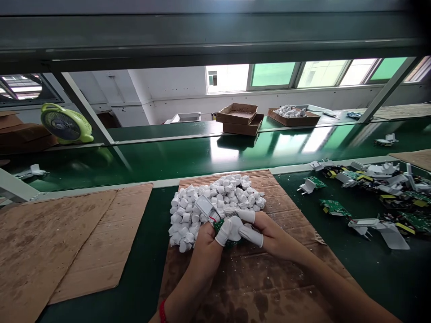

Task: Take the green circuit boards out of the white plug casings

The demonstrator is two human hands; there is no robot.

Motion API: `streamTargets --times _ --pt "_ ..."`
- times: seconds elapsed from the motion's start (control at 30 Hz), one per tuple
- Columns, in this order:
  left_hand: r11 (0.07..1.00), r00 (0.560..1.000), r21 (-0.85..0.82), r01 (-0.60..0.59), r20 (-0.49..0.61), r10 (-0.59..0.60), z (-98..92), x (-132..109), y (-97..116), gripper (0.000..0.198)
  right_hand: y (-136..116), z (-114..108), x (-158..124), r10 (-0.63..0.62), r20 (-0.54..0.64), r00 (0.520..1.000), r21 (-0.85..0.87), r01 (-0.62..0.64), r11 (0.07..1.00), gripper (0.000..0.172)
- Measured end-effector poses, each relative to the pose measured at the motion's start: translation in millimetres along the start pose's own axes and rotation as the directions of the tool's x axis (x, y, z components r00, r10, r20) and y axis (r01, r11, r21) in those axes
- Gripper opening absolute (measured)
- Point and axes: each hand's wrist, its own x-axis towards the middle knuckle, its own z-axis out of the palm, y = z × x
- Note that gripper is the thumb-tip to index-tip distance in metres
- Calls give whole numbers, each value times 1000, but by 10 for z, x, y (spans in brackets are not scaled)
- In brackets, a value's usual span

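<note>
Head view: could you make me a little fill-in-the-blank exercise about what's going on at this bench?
1. The left hand holds a circuit board coloured ____.
2. The right hand wears finger covers coloured ____.
3. The heap of small pieces lies on a sheet of ____.
4. The cluster of boards and casings lies on the picture's ____ side.

Missing words: green; white; cardboard; right.

Small white cylindrical pieces (222, 190) are lying heaped on a stained brown cardboard sheet (296, 229). Green circuit boards (334, 207) are lying to the right, a creased brown cardboard panel (111, 242) to the left; shallow brown cardboard boxes (237, 117) are sitting beyond.
</note>
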Motion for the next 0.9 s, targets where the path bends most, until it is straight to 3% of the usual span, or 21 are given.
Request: streamTargets --times 0.13,0.27,0.43,0.57,0.67,0.73,0.83,0.9 --pt "998 994 -47 46 -93 -51 2 -18 26 41 29 38 6 -84 -23 996 10 84 996 38" --pt "991 982 -93 96 -152 -109 -13 -35 78 56 57 81 5 -120 -99 988 -128 107 986 50" --pt "980 982 -92 178 -46 -183 -20 -61 114 60 81 80 2 -198 -246 949 -202 149 968 41" --pt "994 994 15 105 19 -106 -48 -65 89 40 113 58 -10 -175 -456 872 -119 135 984 50" --pt "997 996 10 75 37 -75 -65 -61 77 45 129 43 -18 -171 -548 819 -81 152 985 49" --pt "996 995 3 89 46 -89 -63 -58 78 49 136 43 -19 -233 -542 808 -172 165 971 50" --pt "995 992 -3 104 77 -104 -46 -48 82 48 156 76 -22 -380 -442 813 -337 242 910 52" --pt "993 995 -81 90 57 -86 -36 -37 84 51 178 117 -30 -439 -369 819 -328 327 886 54"
